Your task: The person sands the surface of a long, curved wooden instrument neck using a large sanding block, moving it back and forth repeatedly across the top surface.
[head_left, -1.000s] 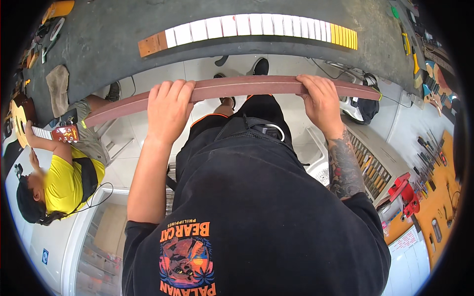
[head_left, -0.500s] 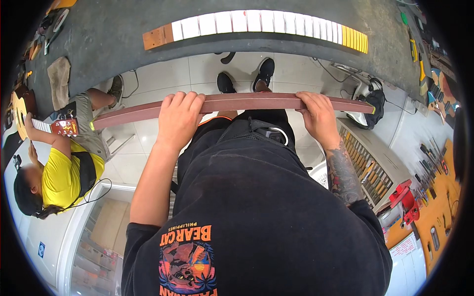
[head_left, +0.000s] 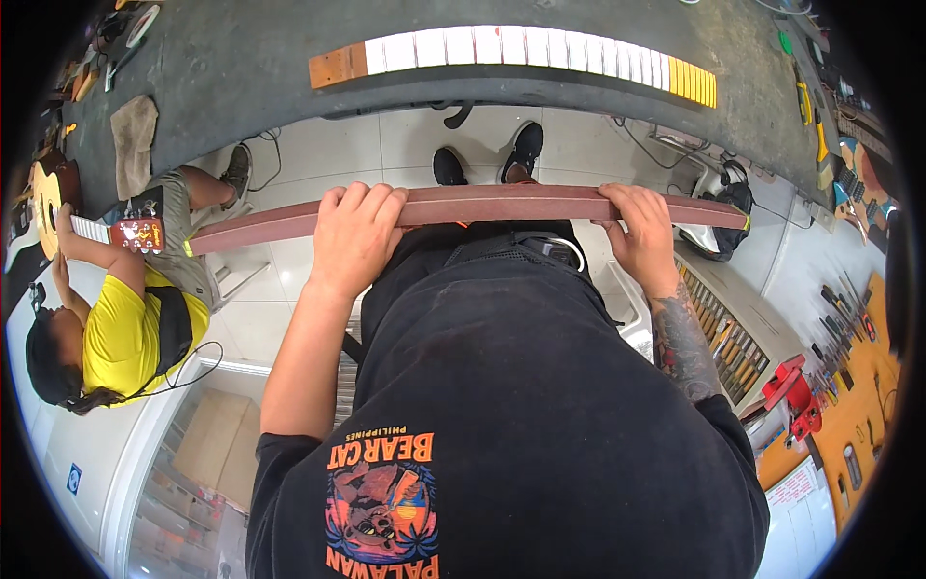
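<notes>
A long reddish-brown bar (head_left: 502,205) lies level in front of my waist, with a yellow-green edge showing at its ends. My left hand (head_left: 355,236) wraps over it left of the middle, fingers on the top and far side. Toward its right part, my right hand (head_left: 641,232) grips it the same way, thumb on the near side. Beyond the bar, a fretboard-like strip (head_left: 521,46) lies on the dark bench, apart from both hands. White segments cover most of it, yellow ones the right end, and bare brown wood shows at the left end.
The dark bench (head_left: 241,77) spans the far side, with a tan cloth (head_left: 133,145) at its left. A person in a yellow shirt (head_left: 125,333) sits at the left with an acoustic guitar (head_left: 46,207). A tool rack (head_left: 728,338) and red clamp-like tool (head_left: 793,396) stand at the right.
The bar and both my hands have shifted slightly right in the picture. The bench strip and cloth also appear a little further right. Both hands keep their grip.
</notes>
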### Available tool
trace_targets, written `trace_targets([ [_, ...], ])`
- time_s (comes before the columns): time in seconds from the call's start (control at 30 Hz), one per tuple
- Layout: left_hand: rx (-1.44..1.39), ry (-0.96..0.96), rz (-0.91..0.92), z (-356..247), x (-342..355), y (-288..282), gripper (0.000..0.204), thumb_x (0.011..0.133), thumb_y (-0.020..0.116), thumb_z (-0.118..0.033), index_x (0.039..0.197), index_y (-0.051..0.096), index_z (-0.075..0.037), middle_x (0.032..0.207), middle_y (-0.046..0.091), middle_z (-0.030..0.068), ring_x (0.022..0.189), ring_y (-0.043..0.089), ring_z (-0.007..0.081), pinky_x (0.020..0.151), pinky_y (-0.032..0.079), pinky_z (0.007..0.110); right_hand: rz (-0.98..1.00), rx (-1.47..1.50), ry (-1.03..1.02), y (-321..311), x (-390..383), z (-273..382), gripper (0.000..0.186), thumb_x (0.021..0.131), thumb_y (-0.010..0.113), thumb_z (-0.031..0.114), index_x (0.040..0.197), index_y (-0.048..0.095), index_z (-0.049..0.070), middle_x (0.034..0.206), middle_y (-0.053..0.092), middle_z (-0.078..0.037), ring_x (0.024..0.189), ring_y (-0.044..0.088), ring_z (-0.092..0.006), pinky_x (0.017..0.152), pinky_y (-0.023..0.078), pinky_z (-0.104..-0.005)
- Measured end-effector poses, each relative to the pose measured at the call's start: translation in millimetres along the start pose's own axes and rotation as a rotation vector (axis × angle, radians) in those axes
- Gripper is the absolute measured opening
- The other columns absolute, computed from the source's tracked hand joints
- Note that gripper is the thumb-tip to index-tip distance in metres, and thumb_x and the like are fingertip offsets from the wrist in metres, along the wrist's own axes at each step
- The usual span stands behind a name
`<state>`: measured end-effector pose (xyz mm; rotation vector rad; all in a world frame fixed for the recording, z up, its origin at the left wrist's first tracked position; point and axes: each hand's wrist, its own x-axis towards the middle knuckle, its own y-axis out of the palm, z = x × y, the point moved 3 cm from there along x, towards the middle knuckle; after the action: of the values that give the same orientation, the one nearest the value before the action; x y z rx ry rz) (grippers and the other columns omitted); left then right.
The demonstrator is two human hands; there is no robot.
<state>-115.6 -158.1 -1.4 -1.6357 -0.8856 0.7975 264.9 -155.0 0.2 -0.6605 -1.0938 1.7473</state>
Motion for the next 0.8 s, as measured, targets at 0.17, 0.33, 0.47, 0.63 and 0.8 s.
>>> trace_targets([
  [0.17, 0.03, 0.031, -0.1, -3, 11, -21, 0.049, 0.076, 0.081, -0.02, 0.122, 0.067, -0.014, 0.108, 0.065, -0.0012, 0.101, 0.061, 0.0209, 0.093, 0.047, 0.042, -0.044, -0.05, -0.02, -23, 7, 4, 0.052, 0.073, 0.082, 0.004, 0.123, 0.068, 0.008, 0.117, 0.073, -0.008, 0.108, 0.068, -0.0297, 0.095, 0.049, -0.0437],
  [0.33, 0.008, 0.036, -0.136, -5, 26, -34, 0.049, 0.075, 0.08, -0.018, 0.122, 0.067, -0.014, 0.109, 0.066, -0.0009, 0.1, 0.061, 0.0214, 0.093, 0.047, 0.042, -0.078, -0.087, -0.022, -47, 11, -2, 0.053, 0.074, 0.082, 0.003, 0.125, 0.068, 0.008, 0.12, 0.073, -0.009, 0.11, 0.068, -0.031, 0.097, 0.049, -0.044],
  [0.47, -0.006, 0.031, -0.151, -6, 51, -41, 0.05, 0.074, 0.079, -0.015, 0.123, 0.066, -0.013, 0.111, 0.068, -0.0005, 0.101, 0.062, 0.0224, 0.094, 0.047, 0.042, -0.087, -0.093, -0.032, -61, 27, -17, 0.053, 0.075, 0.083, 0.003, 0.126, 0.069, 0.007, 0.122, 0.073, -0.009, 0.112, 0.068, -0.0317, 0.097, 0.049, -0.0439],
  [0.63, 0.003, 0.022, -0.162, -1, 94, -42, 0.049, 0.075, 0.078, -0.014, 0.123, 0.067, -0.013, 0.112, 0.068, 0.0002, 0.103, 0.063, 0.023, 0.096, 0.047, 0.043, -0.15, -0.095, -0.069, -71, 59, -47, 0.05, 0.073, 0.082, 0.005, 0.122, 0.07, 0.009, 0.116, 0.074, -0.006, 0.107, 0.069, -0.027, 0.095, 0.05, -0.0424],
  [0.8, 0.0, -0.017, -0.164, 7, 128, -39, 0.05, 0.076, 0.078, -0.01, 0.125, 0.066, -0.012, 0.115, 0.069, 0.0027, 0.106, 0.063, 0.0259, 0.097, 0.045, 0.042, -0.164, -0.064, -0.092, -71, 88, -77, 0.048, 0.076, 0.082, 0.008, 0.122, 0.07, 0.009, 0.114, 0.074, -0.005, 0.106, 0.069, -0.0261, 0.094, 0.05, -0.0419],
])
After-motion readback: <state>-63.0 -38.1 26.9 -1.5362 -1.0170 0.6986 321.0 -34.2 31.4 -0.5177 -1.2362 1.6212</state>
